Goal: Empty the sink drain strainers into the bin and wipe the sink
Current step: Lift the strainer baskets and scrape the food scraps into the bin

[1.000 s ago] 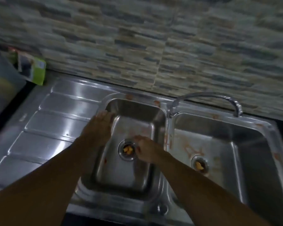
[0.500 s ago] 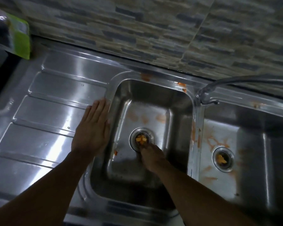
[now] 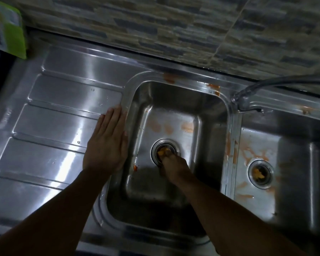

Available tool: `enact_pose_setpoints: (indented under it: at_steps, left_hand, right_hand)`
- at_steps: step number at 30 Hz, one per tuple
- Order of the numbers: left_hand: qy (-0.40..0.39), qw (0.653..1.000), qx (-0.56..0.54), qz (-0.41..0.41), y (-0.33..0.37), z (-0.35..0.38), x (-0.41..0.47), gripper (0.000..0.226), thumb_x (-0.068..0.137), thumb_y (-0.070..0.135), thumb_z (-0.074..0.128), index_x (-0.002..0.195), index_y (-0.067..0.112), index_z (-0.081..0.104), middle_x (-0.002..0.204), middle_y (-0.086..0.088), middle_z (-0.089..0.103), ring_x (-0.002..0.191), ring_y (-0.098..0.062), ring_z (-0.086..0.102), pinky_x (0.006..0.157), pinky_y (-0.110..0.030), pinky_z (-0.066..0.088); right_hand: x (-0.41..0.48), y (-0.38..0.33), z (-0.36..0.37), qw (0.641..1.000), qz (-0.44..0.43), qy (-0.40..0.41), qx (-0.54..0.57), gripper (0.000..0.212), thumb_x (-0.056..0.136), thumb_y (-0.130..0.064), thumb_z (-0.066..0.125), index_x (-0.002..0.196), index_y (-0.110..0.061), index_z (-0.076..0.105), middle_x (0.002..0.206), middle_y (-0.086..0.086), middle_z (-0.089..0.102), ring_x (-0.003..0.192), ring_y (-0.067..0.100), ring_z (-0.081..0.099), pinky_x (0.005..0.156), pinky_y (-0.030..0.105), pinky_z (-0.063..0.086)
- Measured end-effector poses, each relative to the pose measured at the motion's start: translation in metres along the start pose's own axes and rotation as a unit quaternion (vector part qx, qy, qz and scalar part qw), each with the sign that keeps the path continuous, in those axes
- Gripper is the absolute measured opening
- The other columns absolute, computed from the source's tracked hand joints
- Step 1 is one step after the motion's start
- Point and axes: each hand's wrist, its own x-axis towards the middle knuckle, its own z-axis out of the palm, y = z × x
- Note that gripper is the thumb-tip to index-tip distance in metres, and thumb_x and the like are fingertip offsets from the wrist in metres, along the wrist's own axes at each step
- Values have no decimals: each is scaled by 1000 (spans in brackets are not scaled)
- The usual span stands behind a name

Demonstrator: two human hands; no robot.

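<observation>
**Right hand at the left basin's strainer, left hand flat on the drainboard**

A stone-patterned tiled wall (image 3: 174, 24) runs across the top of the view; below it lies a steel double sink, whose ribbed drainboard (image 3: 59, 126) fills the left side; the left basin (image 3: 174, 108) sits in the middle and the right basin (image 3: 296, 163) is partly cut off by the frame's right edge. Two bare forearms come up from the bottom edge. The left hand (image 3: 107, 145) lies palm-down on the drainboard, fingers straight and together, released and holding nothing, its thumb side along the left basin's rim; the right hand (image 3: 174, 165) reaches down into the left basin, its fingertips at the near edge of the drain; they hide the contact, so I cannot tell whether they grip anything.

A curved faucet (image 3: 266, 84) rises from the ledge between the basins and arcs off to the right; a green package (image 3: 17, 41) stands blurred at the far left, by the wall.

The left strainer (image 3: 156, 145) sits in the floor of the left basin, under the right fingertips, with orange scraps (image 3: 163, 152) in it; the right strainer (image 3: 250, 172) sits in its own drain, well apart from both hands, with more orange bits (image 3: 259, 175) inside.

Orange smears (image 3: 187, 126) mark the left basin's floor, the divider and the right basin's floor; a small red blob (image 3: 135, 168) clings low on the left basin's left wall.
</observation>
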Motion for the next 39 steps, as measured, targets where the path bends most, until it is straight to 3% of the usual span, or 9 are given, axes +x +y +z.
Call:
enact_pose_setpoints:
  at_steps: [7,10,15,18,21,24,29,34,39]
  left_hand:
    - [-4,1000,-14,2,2,-4,0,62,108,39,15,158,7,29,167,-12,25,158,-25,17,128,-49,19]
    - [-8,1000,-10,4,1,-3,0,60,108,38,17,159,7,28,167,-12,24,158,-25,16,128,-49,19]
    - [-16,1000,0,8,-2,-2,-1,58,107,35,21,159,8,27,167,-12,24,158,-25,16,129,-47,18]
    - [-30,1000,6,3,3,-6,-1,60,106,35,21,158,7,27,167,-14,24,158,-27,15,129,-46,15]
    - [-47,999,5,-11,12,-12,-2,63,105,36,20,158,4,25,167,-18,21,157,-31,13,129,-49,13]
    - [-68,996,-15,-48,36,-17,-3,66,103,38,20,160,4,18,168,-19,13,158,-33,8,129,-51,7]
    - [-79,997,-12,7,120,-10,-7,66,100,30,24,160,3,18,169,-18,12,158,-31,9,129,-49,5]
    - [-108,990,-50,82,205,15,-12,63,101,30,20,152,-4,34,162,-22,28,154,-36,24,127,-40,1]
    - [-142,979,-93,110,260,47,-16,61,106,36,16,161,11,17,170,-8,12,159,-23,6,130,-48,12]
  right_hand:
    - [4,-2,2,997,4,65,-33,43,92,-21,55,135,-18,55,144,5,50,124,31,56,85,37,51]
    - [0,-1,3,996,-14,82,-31,46,94,-17,53,140,-17,53,146,6,50,136,29,46,94,38,50]
    - [-15,1,-7,989,-51,129,-45,45,94,-18,59,138,-9,56,145,11,52,139,30,41,117,38,35]
    - [-38,-2,-23,983,-85,149,-67,53,85,-21,71,136,-10,58,141,13,54,134,33,48,107,43,46]
    - [-68,0,-42,965,-110,229,-68,52,77,-25,80,125,-10,67,126,11,66,117,31,62,92,40,56]
    - [-95,14,-59,922,-137,356,-67,43,83,-21,76,122,-6,69,115,12,69,102,29,66,85,40,57]
    - [-144,63,-87,838,-152,523,-44,20,93,-5,61,107,-2,74,93,14,70,80,29,60,69,38,47]
    - [-194,129,-85,849,-98,514,-72,24,98,-8,52,105,-4,75,92,13,71,77,30,62,66,40,49]
    - [-225,184,-60,880,-42,469,-63,22,95,-8,57,106,-4,76,93,14,71,78,33,65,66,42,54]
